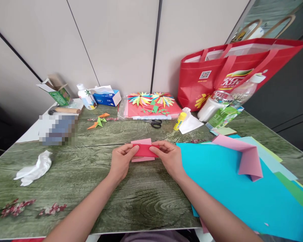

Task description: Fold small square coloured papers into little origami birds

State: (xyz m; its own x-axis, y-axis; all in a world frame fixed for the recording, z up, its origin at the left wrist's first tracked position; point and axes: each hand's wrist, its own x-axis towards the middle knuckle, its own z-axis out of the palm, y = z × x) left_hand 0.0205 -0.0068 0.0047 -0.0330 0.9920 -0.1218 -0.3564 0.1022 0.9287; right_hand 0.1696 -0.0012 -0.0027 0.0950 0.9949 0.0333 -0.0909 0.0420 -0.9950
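Between my two hands, over the middle of the table, is a folded strip of red paper [142, 151]. My left hand [122, 159] pinches its left end, thumb on top. The right end is pinched by my right hand [170, 158] in the same way. Just beneath the strip lies pink paper [142, 141], showing above and below it; its middle is hidden. Black-handled scissors [156, 124] and a yellow glue stick [180, 121] are farther back.
Large blue paper [212, 174] and a folded pink sheet [249, 155] cover the right side. At the back stand a red bag [199, 80], a packet with paper flowers [151, 111], a blue tissue box [107, 98] and a bottle [87, 96]. Crumpled tissue [35, 168] lies left.
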